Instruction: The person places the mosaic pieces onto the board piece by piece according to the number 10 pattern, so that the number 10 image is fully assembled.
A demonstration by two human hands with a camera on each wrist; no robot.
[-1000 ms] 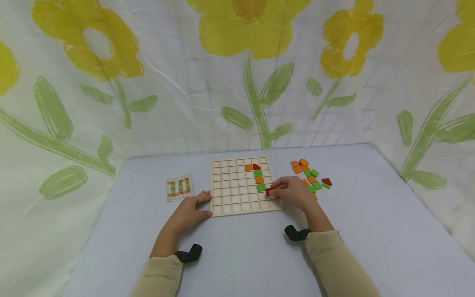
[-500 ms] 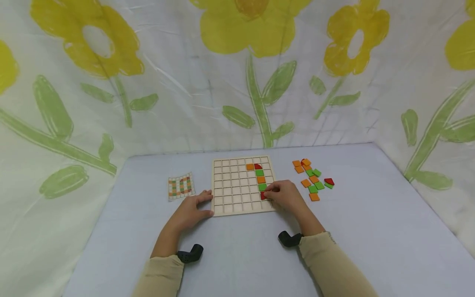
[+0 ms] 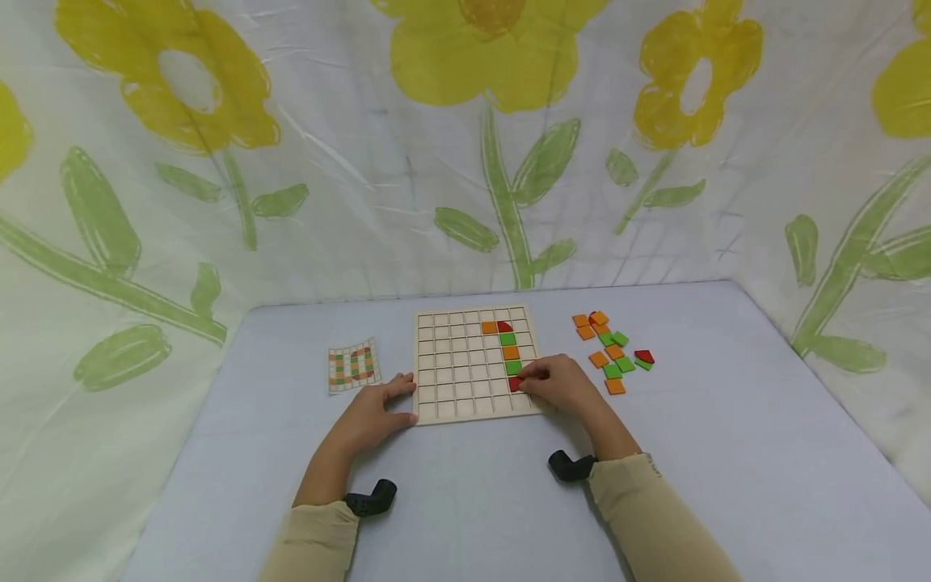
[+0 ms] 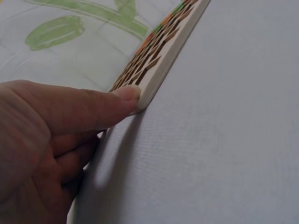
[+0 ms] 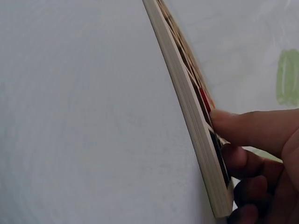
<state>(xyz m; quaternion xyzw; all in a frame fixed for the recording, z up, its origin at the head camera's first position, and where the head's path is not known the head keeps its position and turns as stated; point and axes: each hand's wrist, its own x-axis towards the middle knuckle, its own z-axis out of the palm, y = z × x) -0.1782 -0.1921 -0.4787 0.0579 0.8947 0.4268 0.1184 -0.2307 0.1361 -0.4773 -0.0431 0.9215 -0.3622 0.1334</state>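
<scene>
A square wooden grid board point(image 3: 465, 364) lies on the table. Along its column near the right side run an orange tile point(image 3: 490, 328), a rounded red tile point(image 3: 505, 326), and green and orange tiles below them. My right hand point(image 3: 560, 380) holds a red tile point(image 3: 515, 384) at the cell under the lower green tile point(image 3: 513, 368); the fingertips hide part of it. In the right wrist view the thumb point(image 5: 233, 126) touches beside the red tile. My left hand point(image 3: 369, 416) rests against the board's left edge, fingers spread. Its thumb point(image 4: 126, 95) touches the near corner in the left wrist view.
To the right of the board lies a loose group of orange, green and red tiles point(image 3: 614, 352). A small patterned card point(image 3: 353, 366) lies left of the board. Behind the table point(image 3: 451, 501) hangs a white curtain point(image 3: 342, 226) with painted flowers.
My right hand has moved slightly left, bringing the red tile from the board's right side to the cell below the green tile. Over the last half second it barely moves. The left hand stays put.
</scene>
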